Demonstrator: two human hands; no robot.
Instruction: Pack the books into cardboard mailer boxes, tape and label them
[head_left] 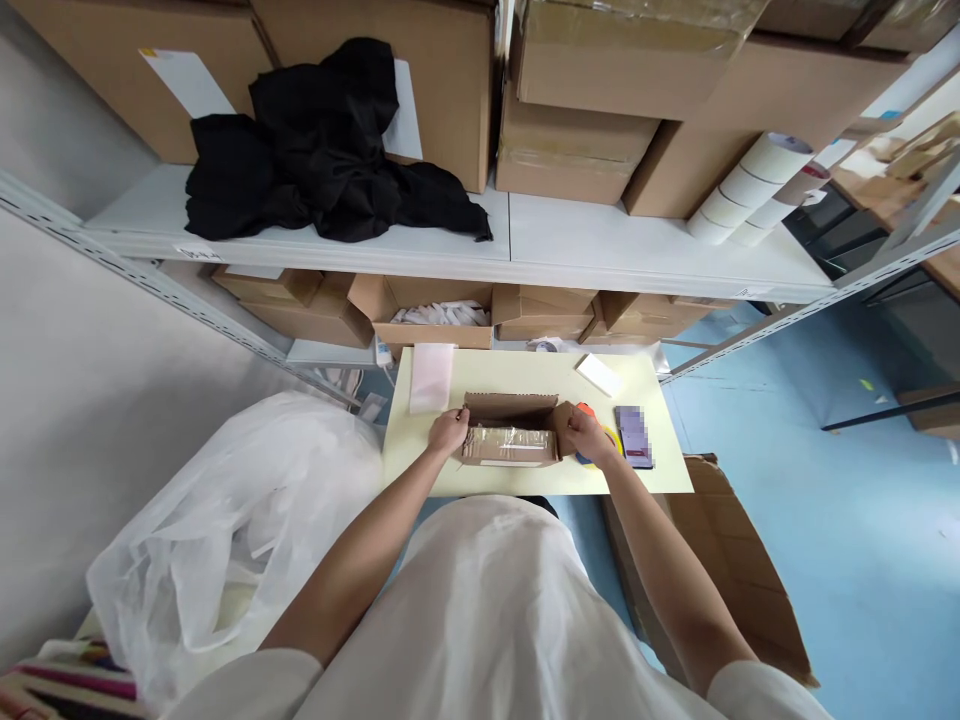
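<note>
A small brown cardboard box (pixel 512 462) stands open on the pale yellow table (pixel 540 372), with clear tape across its near flap. My left hand (pixel 448 431) is closed on the box's left edge. On the other side, my right hand (pixel 587 434) grips the right flap (pixel 562 428). Partly covered by my right hand is a tape roll (pixel 616 440) with yellow, orange and blue colouring. A phone (pixel 634 436) lies to its right. The inside of the box is dark and I cannot make out any contents.
Behind the table, a shelf (pixel 600 245) carries large cartons (pixel 577 150), black cloth (pixel 322 140) and label rolls (pixel 750 190). A pink sheet (pixel 431 378) and a white box (pixel 598 374) lie on the table. A translucent plastic bag (pixel 247 500) stands left, a big open carton (pixel 727 550) right.
</note>
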